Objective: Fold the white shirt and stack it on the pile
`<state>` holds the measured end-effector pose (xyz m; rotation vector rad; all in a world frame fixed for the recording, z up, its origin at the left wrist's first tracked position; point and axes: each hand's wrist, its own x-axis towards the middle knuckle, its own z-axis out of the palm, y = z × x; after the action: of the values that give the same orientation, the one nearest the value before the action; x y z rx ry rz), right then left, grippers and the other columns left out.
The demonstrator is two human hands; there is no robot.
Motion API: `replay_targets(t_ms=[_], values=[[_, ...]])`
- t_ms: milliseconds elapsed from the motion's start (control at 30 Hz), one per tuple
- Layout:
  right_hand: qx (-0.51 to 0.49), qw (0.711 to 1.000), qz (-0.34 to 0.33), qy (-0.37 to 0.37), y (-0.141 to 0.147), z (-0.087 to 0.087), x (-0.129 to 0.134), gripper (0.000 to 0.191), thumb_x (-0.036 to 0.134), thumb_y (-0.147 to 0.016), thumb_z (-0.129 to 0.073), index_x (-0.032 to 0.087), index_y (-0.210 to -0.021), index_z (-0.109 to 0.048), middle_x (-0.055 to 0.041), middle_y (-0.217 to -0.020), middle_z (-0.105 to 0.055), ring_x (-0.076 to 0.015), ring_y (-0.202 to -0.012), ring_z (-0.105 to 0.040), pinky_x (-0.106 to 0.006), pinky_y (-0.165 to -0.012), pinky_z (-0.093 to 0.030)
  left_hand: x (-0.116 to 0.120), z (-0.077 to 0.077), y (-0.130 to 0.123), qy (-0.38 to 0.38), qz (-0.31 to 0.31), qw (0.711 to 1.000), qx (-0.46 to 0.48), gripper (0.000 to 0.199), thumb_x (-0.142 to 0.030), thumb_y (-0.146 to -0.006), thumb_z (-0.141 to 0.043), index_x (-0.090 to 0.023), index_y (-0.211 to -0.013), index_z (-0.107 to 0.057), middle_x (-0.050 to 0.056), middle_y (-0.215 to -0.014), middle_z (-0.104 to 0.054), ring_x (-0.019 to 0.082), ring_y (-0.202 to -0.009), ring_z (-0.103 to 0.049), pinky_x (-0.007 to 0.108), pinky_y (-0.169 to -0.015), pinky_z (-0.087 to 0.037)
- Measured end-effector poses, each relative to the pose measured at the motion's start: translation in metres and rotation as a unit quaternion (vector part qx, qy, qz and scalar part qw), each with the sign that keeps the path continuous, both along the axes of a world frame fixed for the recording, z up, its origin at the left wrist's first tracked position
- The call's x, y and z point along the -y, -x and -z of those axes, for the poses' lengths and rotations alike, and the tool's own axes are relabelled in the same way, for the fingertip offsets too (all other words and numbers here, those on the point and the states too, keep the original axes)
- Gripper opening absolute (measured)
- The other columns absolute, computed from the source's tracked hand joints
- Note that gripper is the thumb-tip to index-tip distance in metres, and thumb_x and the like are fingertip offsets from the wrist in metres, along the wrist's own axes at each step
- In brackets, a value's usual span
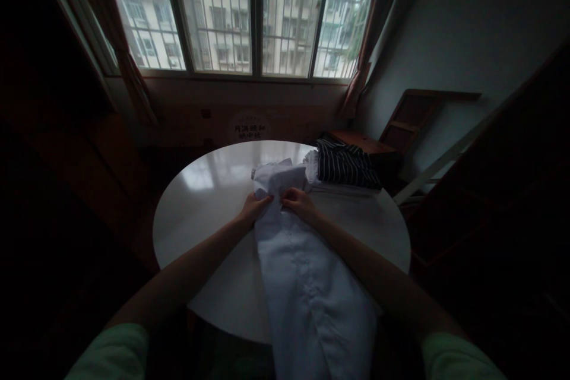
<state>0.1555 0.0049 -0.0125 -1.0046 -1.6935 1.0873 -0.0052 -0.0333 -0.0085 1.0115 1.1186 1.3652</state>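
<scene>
A white shirt lies lengthwise over the round white table, its lower part hanging past the near edge. Near its upper end, my left hand grips the fabric at the left side, thumb on top and fingers mostly hidden. Opposite it, my right hand pinches the same cloth close to the front strip, with fingers curled. A narrow gap separates the two hands. The shirt's collar end lies just beyond them, partly bunched.
Folded clothes, topped by a black garment with white stripes, are stacked at the table's back right. Behind stands a brown wooden chair or frame by the wall. Barred windows with curtains face me. The room is dim.
</scene>
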Motion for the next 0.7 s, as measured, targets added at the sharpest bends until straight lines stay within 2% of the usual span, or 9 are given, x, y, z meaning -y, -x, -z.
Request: replay_targets(t_ms=[133, 333, 567, 700], values=[[0.050, 0.998, 0.014, -0.017, 0.003, -0.005, 0.006, 0.013, 0.023, -0.064, -0.063, 0.016, -0.074, -0.058, 0.0007, -0.066, -0.061, -0.0124, -0.061, -0.057, -0.024, -0.058, -0.044, -0.003, 0.002, 0.001, -0.009, -0.001, 1.000, -0.009, 0.034, -0.030, -0.051, -0.075, -0.011, -0.077, -0.064, 0.003, -0.066, -0.067, 0.014, -0.057, -0.060, 0.022, -0.053, -0.047], [0.152, 0.982, 0.037, -0.106, 0.004, -0.013, 0.015, 0.005, 0.019, -0.068, -0.061, 0.017, -0.072, -0.057, 0.0000, -0.065, -0.061, -0.0132, -0.064, -0.057, -0.024, -0.061, -0.041, -0.005, 0.005, 0.002, -0.014, -0.013, 0.999, -0.030, 0.036, -0.032, -0.051, -0.075, -0.011, -0.078, -0.065, 0.005, -0.068, -0.068, 0.017, -0.062, -0.062, 0.023, -0.053, -0.046], [0.162, 0.980, 0.033, -0.112, 0.006, -0.015, 0.017, 0.005, 0.019, -0.069, -0.059, 0.017, -0.071, -0.055, 0.0012, -0.064, -0.058, -0.0120, -0.060, -0.053, -0.023, -0.058, -0.038, -0.005, 0.004, 0.001, -0.020, -0.002, 1.000, -0.024, 0.036, -0.032, -0.051, -0.074, -0.011, -0.079, -0.065, 0.004, -0.068, -0.067, 0.015, -0.060, -0.060, 0.023, -0.053, -0.047], [0.161, 0.980, 0.029, -0.110, 0.006, -0.016, 0.018, 0.006, 0.020, -0.069, -0.059, 0.017, -0.072, -0.054, 0.0012, -0.063, -0.058, -0.0122, -0.060, -0.053, -0.023, -0.059, -0.038, -0.004, 0.002, -0.001, -0.021, -0.024, 0.999, -0.037, 0.032, -0.029, -0.051, -0.074, -0.011, -0.075, -0.064, 0.003, -0.066, -0.066, 0.014, -0.058, -0.059, 0.022, -0.052, -0.045]])
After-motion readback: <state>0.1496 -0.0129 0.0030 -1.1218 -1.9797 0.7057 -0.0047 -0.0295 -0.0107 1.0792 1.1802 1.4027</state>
